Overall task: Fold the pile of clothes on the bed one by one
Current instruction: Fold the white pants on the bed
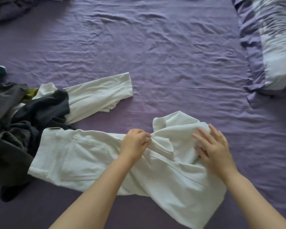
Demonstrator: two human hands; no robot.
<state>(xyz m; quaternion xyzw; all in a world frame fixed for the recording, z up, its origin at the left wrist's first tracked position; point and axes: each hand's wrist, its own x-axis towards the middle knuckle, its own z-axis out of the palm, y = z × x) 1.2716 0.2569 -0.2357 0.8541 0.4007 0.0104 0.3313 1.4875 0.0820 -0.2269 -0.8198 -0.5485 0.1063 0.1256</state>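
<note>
Dark clothes pile [23, 123] overlaps white trousers [82, 159] — pillow [277, 47] well apart.

The middle and upper middle of the purple sheet [155, 55] lie bare and wrinkled, giving wide passage. At the left edge a pile of dark clothes [23, 123] blocks the way, with a white trouser leg [101, 93] reaching out from it toward the centre. A pillow [277, 47] fills the upper right. Dark fabric [12, 7] sits in the upper left corner. The lower left strip of sheet is free.
</note>
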